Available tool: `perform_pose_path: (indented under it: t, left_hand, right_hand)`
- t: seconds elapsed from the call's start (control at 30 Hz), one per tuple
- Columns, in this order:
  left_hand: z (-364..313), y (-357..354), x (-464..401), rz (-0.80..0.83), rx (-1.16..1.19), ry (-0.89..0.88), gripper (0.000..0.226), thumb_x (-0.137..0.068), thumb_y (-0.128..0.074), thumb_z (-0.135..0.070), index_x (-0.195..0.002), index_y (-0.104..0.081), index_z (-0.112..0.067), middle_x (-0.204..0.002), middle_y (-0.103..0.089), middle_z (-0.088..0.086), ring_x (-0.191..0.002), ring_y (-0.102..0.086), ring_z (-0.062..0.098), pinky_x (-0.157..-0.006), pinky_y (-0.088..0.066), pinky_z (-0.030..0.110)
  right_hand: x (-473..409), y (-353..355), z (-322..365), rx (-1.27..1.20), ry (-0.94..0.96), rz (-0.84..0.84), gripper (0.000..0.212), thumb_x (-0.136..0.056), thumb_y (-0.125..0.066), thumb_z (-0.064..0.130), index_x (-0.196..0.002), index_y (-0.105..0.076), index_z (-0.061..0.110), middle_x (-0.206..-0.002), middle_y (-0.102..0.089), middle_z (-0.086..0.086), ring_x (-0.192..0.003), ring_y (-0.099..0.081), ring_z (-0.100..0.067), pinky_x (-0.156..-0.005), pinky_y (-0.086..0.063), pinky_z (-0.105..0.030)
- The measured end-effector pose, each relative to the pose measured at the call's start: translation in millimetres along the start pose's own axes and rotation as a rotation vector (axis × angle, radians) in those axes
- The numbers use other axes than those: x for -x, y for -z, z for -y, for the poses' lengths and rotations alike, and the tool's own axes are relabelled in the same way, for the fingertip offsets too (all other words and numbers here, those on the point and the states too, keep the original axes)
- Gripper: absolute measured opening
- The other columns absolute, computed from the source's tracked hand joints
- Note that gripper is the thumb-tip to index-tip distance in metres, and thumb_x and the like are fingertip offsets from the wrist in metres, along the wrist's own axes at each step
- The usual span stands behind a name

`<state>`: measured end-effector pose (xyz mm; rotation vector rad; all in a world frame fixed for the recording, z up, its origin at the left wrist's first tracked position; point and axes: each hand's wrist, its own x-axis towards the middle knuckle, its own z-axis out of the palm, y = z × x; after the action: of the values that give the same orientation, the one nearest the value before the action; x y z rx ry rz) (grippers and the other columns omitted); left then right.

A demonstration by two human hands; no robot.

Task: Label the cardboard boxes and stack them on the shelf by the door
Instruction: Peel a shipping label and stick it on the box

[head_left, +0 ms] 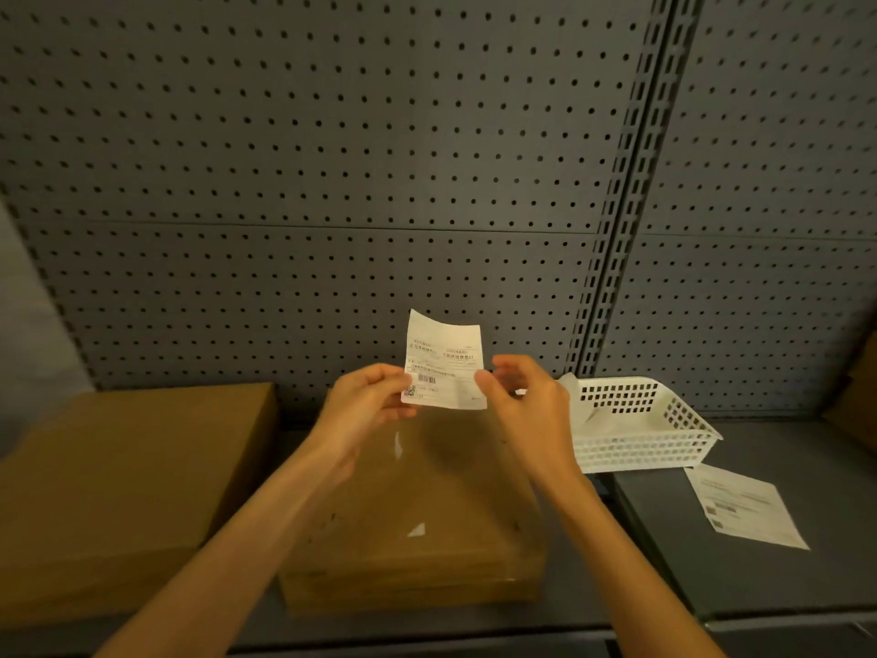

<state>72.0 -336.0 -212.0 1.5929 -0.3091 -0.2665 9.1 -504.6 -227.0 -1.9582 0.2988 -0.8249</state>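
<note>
A white printed label [445, 360] with a barcode is held upright above a flat cardboard box [417, 524] taped along its top. My left hand [368, 403] pinches the label's lower left corner. My right hand [519, 396] pinches its right edge between thumb and fingers. A larger flat cardboard box [123, 477] lies to the left on the same grey shelf [759, 581].
A white plastic mesh basket [636, 429] with paper in it stands to the right, near the pegboard back wall [332, 159]. A second printed sheet [747, 508] lies flat on the shelf at right. Another brown box edge [859, 401] shows at far right.
</note>
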Motion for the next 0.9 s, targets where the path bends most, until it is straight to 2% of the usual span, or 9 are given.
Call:
perform_pose_path:
  t: [0.1,0.2,0.27,0.4,0.5,0.63,0.7,0.8,0.9]
  left_hand:
    - [0,11,6,0.002,0.005,-0.012,0.016,-0.095,-0.053,-0.016,-0.100,-0.067,-0.012,-0.099,-0.073,0.000,-0.092,-0.069,0.014,-0.081,-0.055,0.025]
    - [6,21,9,0.002,-0.037,-0.013,0.016,-0.094,-0.053,-0.017,-0.101,-0.067,-0.011,-0.100,-0.073,0.000,-0.093,-0.068,0.014,-0.083,-0.054,0.026]
    - [11,28,11,-0.010,-0.124,-0.026,0.014,-0.093,-0.055,-0.017,-0.100,-0.067,-0.013,-0.098,-0.072,-0.003,-0.090,-0.068,0.011,-0.076,-0.054,0.021]
    - [23,38,11,-0.047,-0.343,-0.066,0.004,-0.087,-0.064,-0.013,-0.088,-0.065,-0.017,-0.087,-0.069,-0.002,-0.075,-0.063,0.011,-0.063,-0.049,0.015]
    - [32,41,11,-0.044,-0.467,-0.083,0.009,-0.085,-0.067,-0.013,-0.082,-0.062,-0.020,-0.082,-0.065,-0.005,-0.071,-0.059,0.005,-0.061,-0.043,0.012]
    - [40,42,10,-0.034,-0.626,-0.107,0.009,-0.084,-0.068,-0.018,-0.092,-0.066,-0.016,-0.089,-0.066,-0.003,-0.078,-0.059,0.003,-0.068,-0.045,0.012]
    - [42,42,10,-0.026,-0.690,-0.108,0.013,-0.084,-0.068,-0.020,-0.096,-0.067,-0.016,-0.089,-0.066,-0.004,-0.077,-0.058,0.001,-0.067,-0.044,0.011]
    - [45,42,12,-0.019,-0.751,-0.113,0.015,-0.084,-0.069,-0.023,-0.098,-0.067,-0.018,-0.085,-0.061,-0.008,-0.072,-0.054,-0.002,-0.060,-0.037,0.007]
    - [49,41,14,-0.007,-0.794,-0.115,0.017,-0.084,-0.069,-0.024,-0.100,-0.067,-0.018,-0.085,-0.060,-0.008,-0.073,-0.053,0.000,-0.060,-0.036,0.006]
  right_hand:
    - [-3,-11,-2,-0.051,-0.186,0.172,0.030,-0.088,-0.062,0.038,-0.110,-0.063,0.017,-0.099,-0.065,0.007,-0.094,-0.062,-0.009,-0.078,-0.050,-0.023]
    - [0,-24,-6,-0.008,-0.221,0.214,0.017,-0.088,-0.063,0.035,-0.081,-0.064,0.019,-0.090,-0.070,0.006,-0.087,-0.067,-0.013,-0.078,-0.056,-0.035]
    - [4,-30,-6,-0.010,-0.215,0.203,0.019,-0.088,-0.064,0.029,-0.071,-0.062,0.020,-0.085,-0.070,0.006,-0.084,-0.067,-0.013,-0.074,-0.056,-0.030]
    - [13,-33,-4,0.066,-0.172,0.226,0.021,-0.089,-0.064,0.026,-0.075,-0.066,0.011,-0.082,-0.069,0.008,-0.080,-0.066,-0.007,-0.072,-0.055,-0.025]
    - [18,-35,-4,0.192,-0.134,0.249,0.025,-0.089,-0.063,0.026,-0.076,-0.065,0.005,-0.074,-0.064,0.012,-0.067,-0.061,-0.004,-0.058,-0.049,-0.019]
    - [20,-37,-9,0.265,-0.141,0.279,0.031,-0.088,-0.064,0.028,-0.077,-0.064,-0.001,-0.074,-0.069,-0.004,-0.066,-0.060,-0.019,-0.057,-0.046,-0.030]
    - [20,-38,-13,0.282,-0.158,0.302,0.032,-0.087,-0.064,0.028,-0.077,-0.063,-0.003,-0.077,-0.070,-0.010,-0.068,-0.063,-0.025,-0.056,-0.043,-0.030]
    - [20,-38,-16,0.326,-0.165,0.329,0.033,-0.086,-0.064,0.027,-0.077,-0.062,-0.005,-0.080,-0.070,-0.014,-0.062,-0.056,-0.020,-0.053,-0.039,-0.027]
    - [21,-39,-18,0.340,-0.157,0.344,0.032,-0.086,-0.066,0.025,-0.075,-0.063,-0.005,-0.078,-0.070,-0.015,-0.060,-0.054,-0.017,-0.053,-0.038,-0.028]
